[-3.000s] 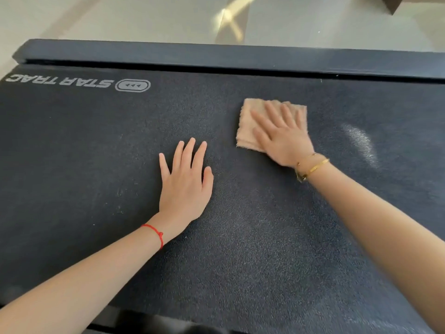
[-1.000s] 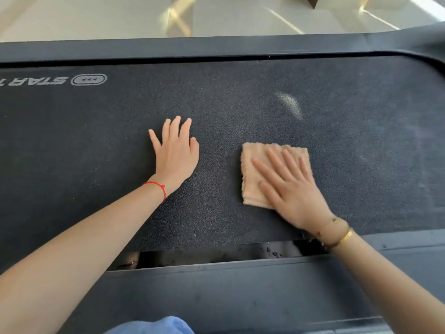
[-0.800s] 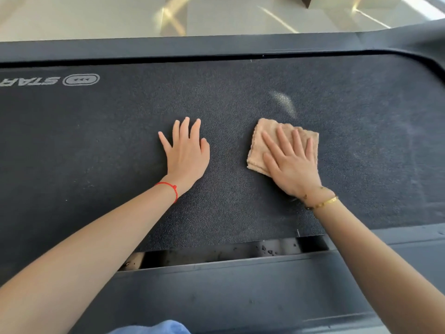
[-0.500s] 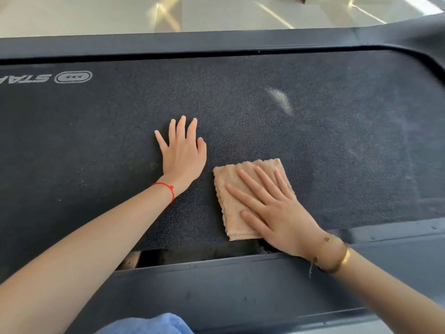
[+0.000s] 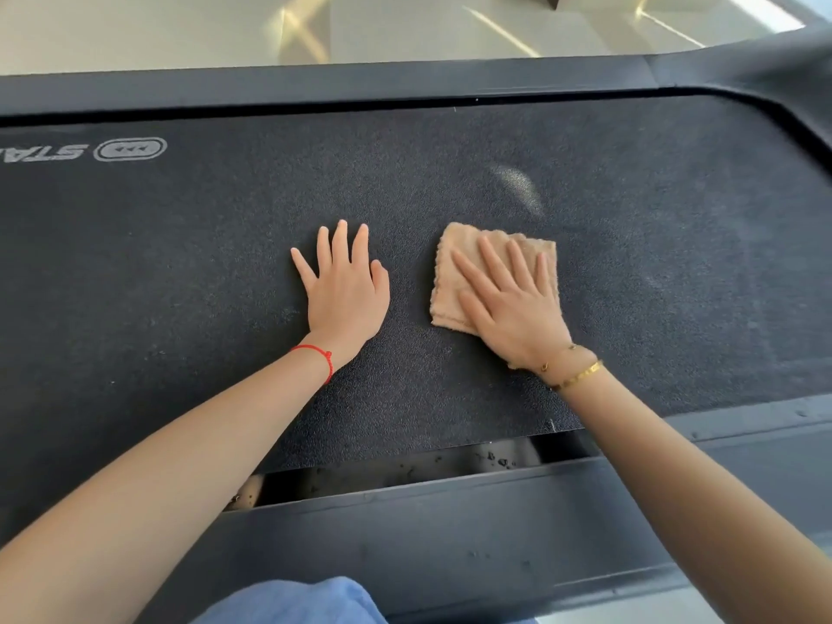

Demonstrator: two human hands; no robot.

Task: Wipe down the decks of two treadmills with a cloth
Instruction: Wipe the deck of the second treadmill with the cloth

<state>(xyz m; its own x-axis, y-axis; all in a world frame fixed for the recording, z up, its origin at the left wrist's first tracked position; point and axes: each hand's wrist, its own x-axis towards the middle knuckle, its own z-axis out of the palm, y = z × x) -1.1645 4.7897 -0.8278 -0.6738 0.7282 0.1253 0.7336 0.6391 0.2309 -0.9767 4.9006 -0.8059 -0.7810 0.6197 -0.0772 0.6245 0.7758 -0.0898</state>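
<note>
A dark, rough treadmill belt (image 5: 180,272) fills the view, with a grey logo at its left. A folded beige cloth (image 5: 452,281) lies flat on the belt, right of centre. My right hand (image 5: 511,304) presses on the cloth with straight, spread fingers and covers much of it. My left hand (image 5: 344,290) rests flat on the bare belt just left of the cloth, fingers straight, holding nothing. A pale smear (image 5: 517,184) shows on the belt beyond the cloth.
The far side rail (image 5: 315,90) runs along the belt's top edge, with pale floor (image 5: 157,29) beyond. The near side rail (image 5: 405,538) lies below, with a gap (image 5: 396,475) holding dark debris between it and the belt. A blue-clad knee (image 5: 297,601) shows at the bottom.
My right hand has pushed the cloth away from the belt's near edge, up and to the right. Over the last second it slid back and forth. My left hand stayed flat in place.
</note>
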